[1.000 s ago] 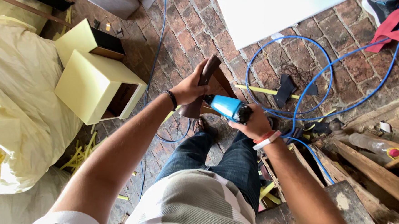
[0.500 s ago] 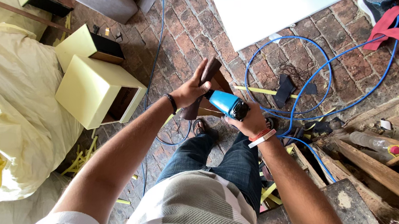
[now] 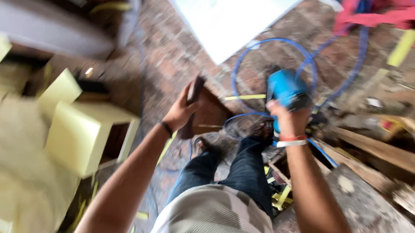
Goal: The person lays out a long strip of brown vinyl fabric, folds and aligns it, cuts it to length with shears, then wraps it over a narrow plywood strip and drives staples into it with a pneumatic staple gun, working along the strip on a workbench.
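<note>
Holding a dark brown wooden board (image 3: 203, 112) in one hand and a blue handheld power tool (image 3: 285, 90) in the other, above a red brick floor (image 3: 172, 58).

Left hand (image 3: 181, 113) wraps its fingers around the board's near edge, clenched on it, the board tilted up off the floor just beside the knees. Right hand (image 3: 288, 120) grips the tool from below, fingers closed on its body, with a blue hose (image 3: 248, 52) looping behind it. Tool and board sit near each other but apart. Motion blur hides the tool's working end. As a judgement, steadying the board firmly and keeping the hose away from the feet would help. Pale yellow boxes (image 3: 86, 134) stand to the left.
</note>
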{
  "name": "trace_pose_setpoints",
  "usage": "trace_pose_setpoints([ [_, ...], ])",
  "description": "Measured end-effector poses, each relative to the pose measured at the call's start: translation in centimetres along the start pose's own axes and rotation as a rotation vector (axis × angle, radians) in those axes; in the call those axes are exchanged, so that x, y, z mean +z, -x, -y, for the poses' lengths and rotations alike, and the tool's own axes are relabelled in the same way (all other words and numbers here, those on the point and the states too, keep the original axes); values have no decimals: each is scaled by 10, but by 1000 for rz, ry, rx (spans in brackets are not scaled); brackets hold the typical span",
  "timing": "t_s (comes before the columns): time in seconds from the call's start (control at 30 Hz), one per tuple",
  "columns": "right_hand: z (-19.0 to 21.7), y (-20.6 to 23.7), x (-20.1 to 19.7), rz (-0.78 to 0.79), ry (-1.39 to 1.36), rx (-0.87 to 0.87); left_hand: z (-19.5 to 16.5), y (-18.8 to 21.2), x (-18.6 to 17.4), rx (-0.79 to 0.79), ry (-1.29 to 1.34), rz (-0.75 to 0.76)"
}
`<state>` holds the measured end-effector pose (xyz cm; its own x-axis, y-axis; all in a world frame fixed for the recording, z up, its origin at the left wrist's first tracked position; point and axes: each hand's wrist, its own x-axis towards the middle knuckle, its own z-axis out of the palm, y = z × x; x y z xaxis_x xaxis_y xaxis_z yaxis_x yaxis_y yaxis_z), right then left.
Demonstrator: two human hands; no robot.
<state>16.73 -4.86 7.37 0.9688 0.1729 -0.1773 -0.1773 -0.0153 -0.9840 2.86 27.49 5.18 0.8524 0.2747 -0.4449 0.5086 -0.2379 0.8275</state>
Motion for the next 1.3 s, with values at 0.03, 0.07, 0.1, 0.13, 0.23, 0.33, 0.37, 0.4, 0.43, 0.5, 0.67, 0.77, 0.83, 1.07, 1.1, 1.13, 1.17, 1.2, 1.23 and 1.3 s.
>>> trace_pose_setpoints([
  [0.03,8,-11,-22,-166,-206,-34,-4,2,8,-39,31,-28],
  [0.07,14,-25,-47,-330,-414,-84,-8,5,15,-64,83,-33],
  [0.1,22,-42,-79,-473,-537,-147,-14,5,23,-92,139,-35],
  [0.13,28,-57,-115,-604,-655,-212,-21,6,30,-95,140,-15],
  [0.23,37,-105,-233,-887,-882,-282,-45,8,45,2,159,39],
  [0.33,29,-120,-328,-971,-1074,-193,-71,-3,57,-167,-51,62],
  [0.37,25,-117,-349,-969,-1095,-141,-77,-2,58,-288,-164,62],
  [0.4,25,-112,-361,-956,-987,-1,-81,-2,61,-304,-176,65],
  [0.43,25,-106,-373,-932,-877,133,-84,-4,64,-317,-184,65],
  [0.5,19,-97,-385,-888,-690,299,-87,-7,67,-235,-168,70],
  [0.67,29,-59,-324,-864,-181,350,-86,-13,68,-87,-158,87],
  [0.77,33,-41,-206,-462,-205,174,-87,-13,65,-242,-135,81],
  [0.83,40,-13,-109,-62,102,-64,-83,-11,63,-197,-215,80],
  [1.07,77,63,114,526,904,-1081,-9,-2,55,782,-308,154],
  [1.1,74,70,133,592,937,-1162,7,1,48,678,-234,183],
  [1.13,68,75,144,662,891,-1134,22,6,39,571,-159,213],
  [1.17,61,76,151,724,838,-1101,37,11,29,461,-91,247],
  [1.2,53,75,162,775,778,-1069,47,12,25,400,123,324],
  [1.23,43,76,176,784,786,-1066,54,15,20,336,337,393],
  [1.3,29,73,194,808,823,-1054,65,26,1,488,370,304],
])
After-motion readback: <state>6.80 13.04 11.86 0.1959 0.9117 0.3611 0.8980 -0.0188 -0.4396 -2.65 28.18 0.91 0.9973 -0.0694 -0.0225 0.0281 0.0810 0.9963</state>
